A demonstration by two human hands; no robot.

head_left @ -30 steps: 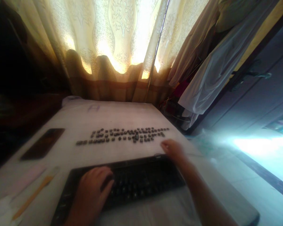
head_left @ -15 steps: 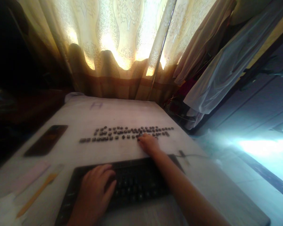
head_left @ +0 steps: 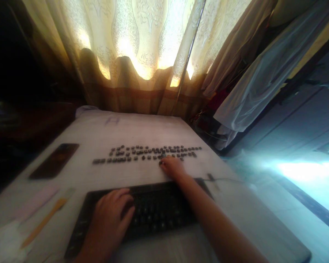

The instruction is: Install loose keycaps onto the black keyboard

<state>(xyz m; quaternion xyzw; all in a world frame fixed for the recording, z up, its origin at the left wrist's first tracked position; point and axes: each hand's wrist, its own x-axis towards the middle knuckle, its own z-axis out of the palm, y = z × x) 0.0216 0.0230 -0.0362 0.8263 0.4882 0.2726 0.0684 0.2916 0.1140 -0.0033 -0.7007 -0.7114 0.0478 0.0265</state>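
Note:
A black keyboard (head_left: 159, 208) lies near the front of the table, many of its keys off and some still in its lower part. My left hand (head_left: 111, 210) rests on the keyboard's left part, fingers curved and thumb apart from them. Beyond the keyboard, loose dark keycaps (head_left: 119, 160) are spread in uneven rows. My right hand (head_left: 172, 166) reaches over the keyboard to the nearest row, its fingers bent together at a small dark keycap (head_left: 161, 162). Blur hides the exact grip.
On the left lie a dark phone (head_left: 55, 160), a pink strip-like object (head_left: 37, 201) and a brush with an orange handle (head_left: 45, 221). A whitish cloth or paper (head_left: 7, 239) is at the lower left. The keyboard's cable (head_left: 224, 179) runs right. Curtains (head_left: 137, 44) hang behind the table (head_left: 142, 129).
The view has shifted very slightly. My right hand stays at the near row of keycaps, and my left hand stays on the keyboard.

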